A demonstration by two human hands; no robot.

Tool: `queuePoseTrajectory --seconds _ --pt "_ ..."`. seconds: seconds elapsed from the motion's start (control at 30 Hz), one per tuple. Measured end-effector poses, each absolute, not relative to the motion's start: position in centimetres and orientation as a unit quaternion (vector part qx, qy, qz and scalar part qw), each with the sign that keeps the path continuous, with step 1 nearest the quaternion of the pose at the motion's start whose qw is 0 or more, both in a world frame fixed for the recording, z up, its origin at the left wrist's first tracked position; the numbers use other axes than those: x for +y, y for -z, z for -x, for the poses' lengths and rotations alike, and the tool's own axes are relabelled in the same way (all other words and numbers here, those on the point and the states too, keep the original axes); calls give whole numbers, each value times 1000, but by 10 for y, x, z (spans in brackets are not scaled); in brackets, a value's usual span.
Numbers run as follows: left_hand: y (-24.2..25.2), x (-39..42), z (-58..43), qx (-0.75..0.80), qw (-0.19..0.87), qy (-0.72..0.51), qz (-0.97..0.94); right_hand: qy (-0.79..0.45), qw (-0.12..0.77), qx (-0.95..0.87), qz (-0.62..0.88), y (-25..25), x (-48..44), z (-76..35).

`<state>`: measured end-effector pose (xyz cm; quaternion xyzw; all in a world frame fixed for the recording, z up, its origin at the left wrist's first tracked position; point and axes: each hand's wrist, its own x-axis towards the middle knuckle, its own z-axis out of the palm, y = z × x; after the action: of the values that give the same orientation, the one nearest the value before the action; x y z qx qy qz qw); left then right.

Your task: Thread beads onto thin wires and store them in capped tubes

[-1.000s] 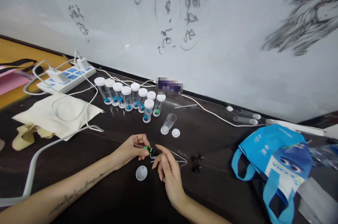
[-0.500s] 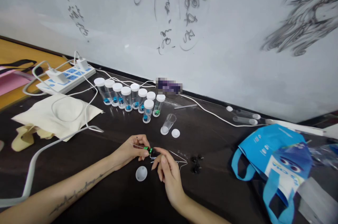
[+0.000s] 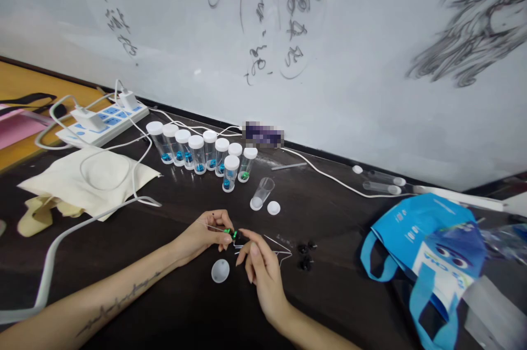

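My left hand (image 3: 212,232) pinches a small green-and-black part (image 3: 235,236) between thumb and fingers. A thin pale wire or rod runs from it back across that hand. From the other side, the curled fingers of my right hand (image 3: 263,265) meet the black end; the index fingertip rests on it, and the exact grip is partly hidden. Beneath the hands is a small round whitish dish (image 3: 220,271) with tiny dark specks inside. Thin white rods (image 3: 279,244) lie beside the right hand. Just right of them sits a cluster of small black parts (image 3: 305,257).
Several white-capped clear tubes (image 3: 196,153) holding blue or green pieces stand at the back. An uncapped clear tube (image 3: 265,190) lies near a white cap (image 3: 274,207). A blue bag (image 3: 428,240) is at right; a cream pouch (image 3: 90,174), cables and power strip (image 3: 109,119) at left.
Hardly anything differs. Both hands keep the same place around the green-and-black part; the view has shifted very slightly.
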<state>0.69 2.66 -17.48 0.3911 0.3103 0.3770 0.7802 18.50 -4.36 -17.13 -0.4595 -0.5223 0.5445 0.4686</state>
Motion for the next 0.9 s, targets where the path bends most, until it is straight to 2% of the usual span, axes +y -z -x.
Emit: queuePoseTrajectory --seconds 0.9 --pt "177 27 -7 310 778 -381 -391 -544 476 -516 459 172 -45 -185"
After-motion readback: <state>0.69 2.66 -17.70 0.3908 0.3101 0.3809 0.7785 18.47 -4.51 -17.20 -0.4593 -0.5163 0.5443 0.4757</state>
